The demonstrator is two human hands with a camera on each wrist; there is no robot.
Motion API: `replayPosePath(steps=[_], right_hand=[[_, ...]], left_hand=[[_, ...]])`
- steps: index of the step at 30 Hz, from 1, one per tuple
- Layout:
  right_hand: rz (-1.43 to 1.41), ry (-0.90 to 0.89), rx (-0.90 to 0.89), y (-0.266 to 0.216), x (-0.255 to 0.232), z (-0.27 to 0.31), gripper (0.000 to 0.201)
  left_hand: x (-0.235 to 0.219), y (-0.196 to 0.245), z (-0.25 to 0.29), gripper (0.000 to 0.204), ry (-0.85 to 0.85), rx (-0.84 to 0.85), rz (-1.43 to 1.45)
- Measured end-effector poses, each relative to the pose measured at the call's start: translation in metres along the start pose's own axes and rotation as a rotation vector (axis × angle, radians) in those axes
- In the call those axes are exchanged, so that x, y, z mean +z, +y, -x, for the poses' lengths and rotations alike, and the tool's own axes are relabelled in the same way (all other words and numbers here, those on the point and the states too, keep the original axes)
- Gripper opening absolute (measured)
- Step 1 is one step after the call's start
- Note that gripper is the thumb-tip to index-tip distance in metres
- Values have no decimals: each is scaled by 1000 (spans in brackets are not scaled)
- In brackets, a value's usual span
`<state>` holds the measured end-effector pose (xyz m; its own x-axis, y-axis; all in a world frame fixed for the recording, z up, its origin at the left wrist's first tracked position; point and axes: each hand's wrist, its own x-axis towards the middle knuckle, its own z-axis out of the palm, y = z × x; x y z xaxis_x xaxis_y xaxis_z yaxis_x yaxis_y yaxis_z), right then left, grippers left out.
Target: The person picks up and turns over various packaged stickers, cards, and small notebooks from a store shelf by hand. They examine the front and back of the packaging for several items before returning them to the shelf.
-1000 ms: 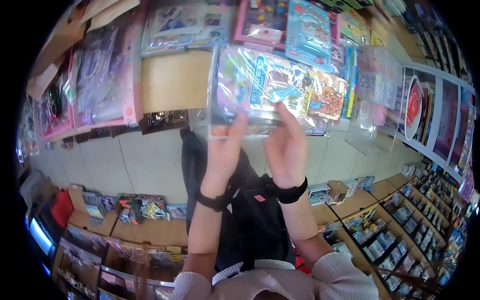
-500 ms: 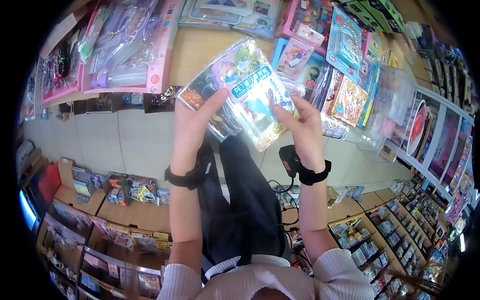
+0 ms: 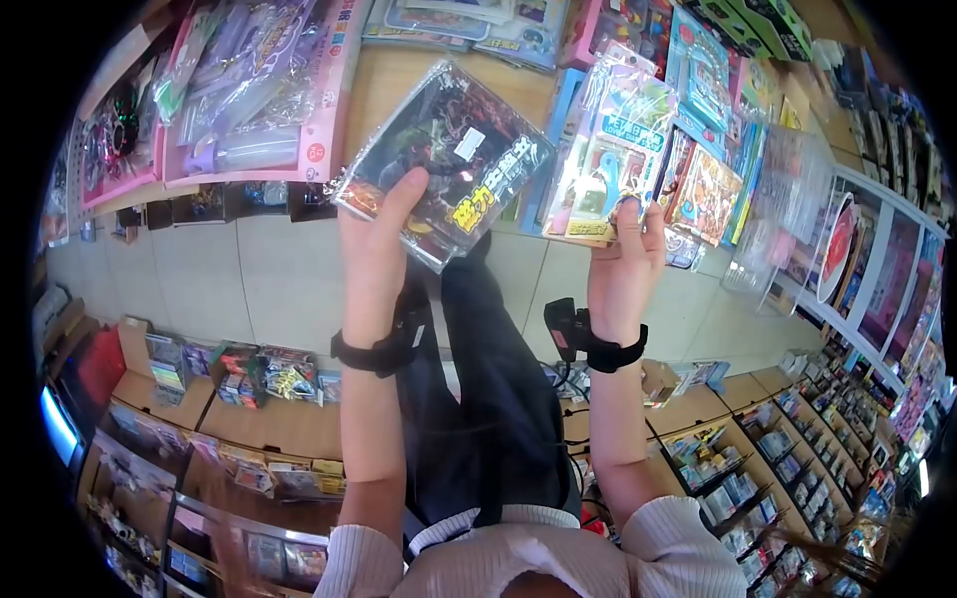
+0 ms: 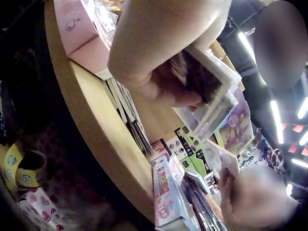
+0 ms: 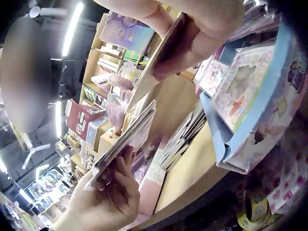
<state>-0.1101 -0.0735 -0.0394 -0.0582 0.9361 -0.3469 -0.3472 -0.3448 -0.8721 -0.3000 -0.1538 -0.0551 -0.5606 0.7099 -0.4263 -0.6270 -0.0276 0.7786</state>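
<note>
In the head view my left hand (image 3: 377, 249) grips a stack of dark plastic-wrapped packs (image 3: 461, 164), thumb on top, yellow lettering and a white label facing up. My right hand (image 3: 626, 274) pinches a pastel pack (image 3: 618, 140) with a blue shape inside, apart from the dark stack and over the blue-edged box. The left wrist view shows the left hand (image 4: 168, 57) round the edge of the clear-wrapped stack (image 4: 211, 96). In the right wrist view the right hand (image 5: 192, 43) holds the thin pack (image 5: 154, 65) by its edge.
A pink box of purple items (image 3: 317, 120) lies at the left on the wooden table (image 3: 384, 85). Flat packs (image 3: 469, 25) lie at the far edge. Orange packs (image 3: 705, 196) and a clear plastic container (image 3: 783, 189) stand at the right. Shelves of small goods (image 3: 758, 478) line the near side.
The pastel pack was on top of the dark stack; my right hand has carried it off to the right, uncovering the dark pack. The left hand has stayed almost in place since half a second ago.
</note>
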Motion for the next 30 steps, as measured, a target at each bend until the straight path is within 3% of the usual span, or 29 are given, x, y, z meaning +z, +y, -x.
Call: replayPosePath(steps=[5,11,17,20,24,28,30], right_hand=[[-20,5,20,-2,-1,-2,13],[-40,-6,25,-6,4,-1,15],[8,-142,219,-5,11,-1,15],[288,-178,107,1,13,0,14],[416,-184,179,-6,21,-2,12],[357,-229,128,-5,10,-4,13],[301,-98,-4,-3,6,-5,13]], left_hand=[[-3,2,2,33,8,-36,61],[-17,3,6,37,-143,-172,50],[-11,2,3,29,-180,-127,-171],[-6,2,4,20,-173,-97,-219],[-11,-1,6,22,-192,-88,-329],[-17,-9,6,24,-146,-90,-271],[-16,-11,5,28,-125,-132,-202]])
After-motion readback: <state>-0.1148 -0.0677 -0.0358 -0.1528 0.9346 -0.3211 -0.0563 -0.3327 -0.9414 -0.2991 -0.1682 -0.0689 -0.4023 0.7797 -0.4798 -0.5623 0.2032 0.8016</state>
